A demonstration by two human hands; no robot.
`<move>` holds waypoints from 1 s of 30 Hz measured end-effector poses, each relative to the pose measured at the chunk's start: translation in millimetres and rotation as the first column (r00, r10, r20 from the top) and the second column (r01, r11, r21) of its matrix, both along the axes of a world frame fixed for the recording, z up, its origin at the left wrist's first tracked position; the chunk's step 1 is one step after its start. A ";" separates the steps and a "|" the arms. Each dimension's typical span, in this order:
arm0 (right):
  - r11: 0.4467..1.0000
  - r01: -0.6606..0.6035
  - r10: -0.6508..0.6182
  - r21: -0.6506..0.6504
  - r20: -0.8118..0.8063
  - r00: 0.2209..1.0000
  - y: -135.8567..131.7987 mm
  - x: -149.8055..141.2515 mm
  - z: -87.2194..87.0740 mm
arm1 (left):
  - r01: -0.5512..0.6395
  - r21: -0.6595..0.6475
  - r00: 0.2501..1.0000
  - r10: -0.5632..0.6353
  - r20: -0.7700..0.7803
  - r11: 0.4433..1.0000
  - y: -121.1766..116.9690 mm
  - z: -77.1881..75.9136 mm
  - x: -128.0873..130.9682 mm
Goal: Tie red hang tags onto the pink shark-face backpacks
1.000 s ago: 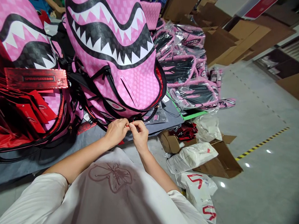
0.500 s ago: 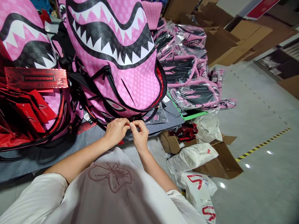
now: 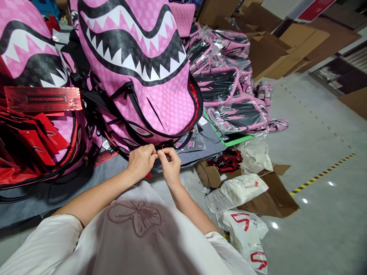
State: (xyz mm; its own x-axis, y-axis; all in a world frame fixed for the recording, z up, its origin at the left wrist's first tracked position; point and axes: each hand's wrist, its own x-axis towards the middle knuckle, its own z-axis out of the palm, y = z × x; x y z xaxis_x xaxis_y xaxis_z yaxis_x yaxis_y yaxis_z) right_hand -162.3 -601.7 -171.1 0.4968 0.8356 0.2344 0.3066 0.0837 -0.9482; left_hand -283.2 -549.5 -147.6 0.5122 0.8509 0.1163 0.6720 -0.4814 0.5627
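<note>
A pink backpack (image 3: 157, 98) with a black-and-white shark-mouth print lies in front of me on the grey table surface (image 3: 190, 155). Just below its near edge, my left hand (image 3: 141, 161) and my right hand (image 3: 170, 166) meet with fingertips pinched together. A thin red string (image 3: 162, 148) shows at the fingertips; whatever it is attached to is hidden by the fingers. Both hands are closed. Under the backpack's edge, to the right of my hands, lies a clear plastic packet (image 3: 194, 141).
To the left stands another pink backpack (image 3: 28, 47), with red hang tags (image 3: 38, 145) fanned over its open red-lined pocket. Plastic-wrapped pink bags (image 3: 226, 86) are stacked at right. White plastic bags (image 3: 235, 194) and an open cardboard box (image 3: 275, 194) lie on the floor.
The view has shifted slightly, so the backpacks sit a little further left. Both hands stay pinched together in the same place, and less of the red string shows.
</note>
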 end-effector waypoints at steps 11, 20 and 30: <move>0.997 0.038 -0.036 0.061 -0.034 0.999 2.3 -2.9 -0.2 | 0.029 -0.015 1.000 -0.029 0.000 0.999 -0.6 7.6 0.1; 0.998 0.039 -0.036 0.053 -0.058 0.998 2.9 -5.1 -1.3 | 0.034 -0.018 0.999 -0.035 -0.018 0.999 0.4 9.3 -0.6; 0.998 0.043 -0.042 0.050 -0.028 0.999 3.4 -5.7 -0.7 | 0.046 -0.053 0.998 -0.044 0.037 0.998 3.6 8.2 -2.8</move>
